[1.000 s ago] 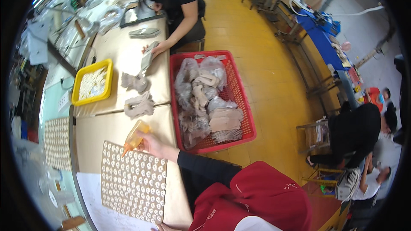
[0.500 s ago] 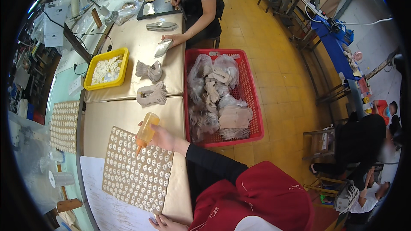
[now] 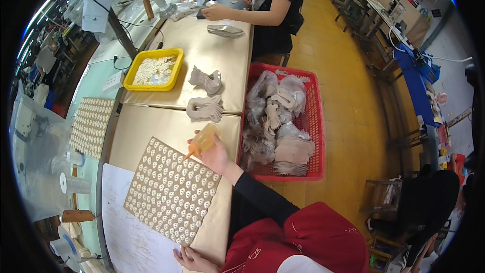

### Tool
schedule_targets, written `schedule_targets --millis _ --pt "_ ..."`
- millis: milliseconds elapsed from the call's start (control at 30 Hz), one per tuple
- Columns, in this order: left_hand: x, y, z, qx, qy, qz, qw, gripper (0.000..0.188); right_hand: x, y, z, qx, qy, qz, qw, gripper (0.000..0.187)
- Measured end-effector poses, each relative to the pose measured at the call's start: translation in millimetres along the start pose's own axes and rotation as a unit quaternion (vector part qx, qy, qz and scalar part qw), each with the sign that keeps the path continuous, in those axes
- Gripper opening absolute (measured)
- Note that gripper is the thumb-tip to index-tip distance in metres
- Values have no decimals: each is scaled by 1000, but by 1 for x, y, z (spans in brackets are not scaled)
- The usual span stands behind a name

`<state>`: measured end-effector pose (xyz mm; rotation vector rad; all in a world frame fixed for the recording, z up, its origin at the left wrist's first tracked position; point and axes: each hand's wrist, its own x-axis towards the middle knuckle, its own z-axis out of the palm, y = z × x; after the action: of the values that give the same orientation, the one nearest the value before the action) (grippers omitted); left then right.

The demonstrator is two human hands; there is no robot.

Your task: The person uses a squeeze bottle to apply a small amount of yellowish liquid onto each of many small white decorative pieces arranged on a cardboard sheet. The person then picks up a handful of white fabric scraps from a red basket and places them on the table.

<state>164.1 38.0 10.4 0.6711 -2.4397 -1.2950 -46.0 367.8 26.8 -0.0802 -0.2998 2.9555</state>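
In my right hand (image 3: 219, 157) is a translucent squeeze bottle (image 3: 206, 137) with amber contents and an orange nozzle, tilted down to the left. Its tip hovers close over the upper right part of a brown board (image 3: 149, 147), or touches it; I cannot tell which. Rows of small white pieces (image 3: 171, 192), rounded and tapering, cover that board. Beside the board's nearest corner lies my left hand (image 3: 196, 262), fingers spread and holding nothing, fingertips at or by the board's edge.
A yellow tray (image 3: 178, 73) of white pieces and two beige fabric bundles (image 3: 204, 108) sit farther up the table. To the right stands a red basket (image 3: 318, 121) of bagged fabric. A similar board (image 3: 93, 126) lies left. Across the table, a co-worker (image 3: 278, 15) handles small items.
The view has shifted, so the table sits farther right. The bottle's nozzle has moved to the board's upper right part. The co-worker's hand has left the silvery stack and reached farther back.
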Motion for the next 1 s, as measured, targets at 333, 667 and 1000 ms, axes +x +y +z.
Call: schedule_targets --millis 333,667,1000 --pt "5 -14 3 -7 1 -19 1000 25 10 -4 2 56 112 1 992 57" --pt "18 -42 0 10 -16 142 990 26 13 -4 6 39 129 8 991 55" --pt "2 28 -7 29 -88 -2 996 52 11 -3 5 23 103 70 992 54"
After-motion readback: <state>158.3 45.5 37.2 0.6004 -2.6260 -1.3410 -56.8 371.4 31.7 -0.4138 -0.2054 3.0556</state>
